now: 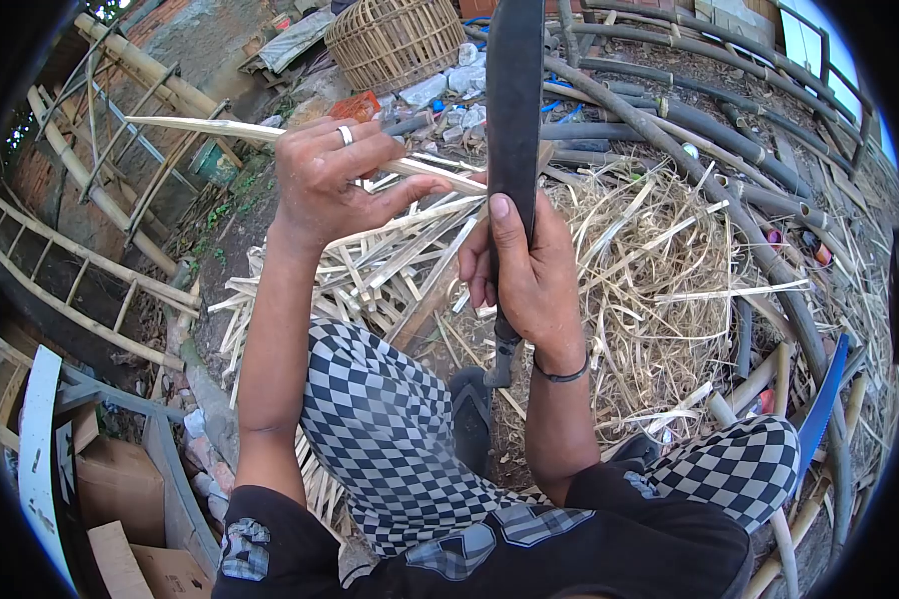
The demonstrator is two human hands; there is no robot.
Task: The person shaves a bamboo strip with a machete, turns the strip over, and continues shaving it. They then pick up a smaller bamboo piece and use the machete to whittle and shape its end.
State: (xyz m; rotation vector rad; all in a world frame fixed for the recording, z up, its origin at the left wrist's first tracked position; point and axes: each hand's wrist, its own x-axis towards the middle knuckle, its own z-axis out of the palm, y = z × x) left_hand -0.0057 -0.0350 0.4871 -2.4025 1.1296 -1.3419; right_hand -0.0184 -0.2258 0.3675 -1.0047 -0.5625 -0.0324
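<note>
One pale strip (205,126) runs through my left hand (332,180), fingers curled; my right hand (537,262) is wrapped round the knife (514,110).

Bare dirt ground (246,232) carries pale split strips (355,265) mid-left, curly shavings (634,290) right, a wicker basket (395,42) far off.

There is one big knife (514,130), one woven basket (395,42), one green bucket (214,162), one ring (346,135), one wristband (561,376); the pale strips (425,173) are many (I cannot count them exactly).
</note>
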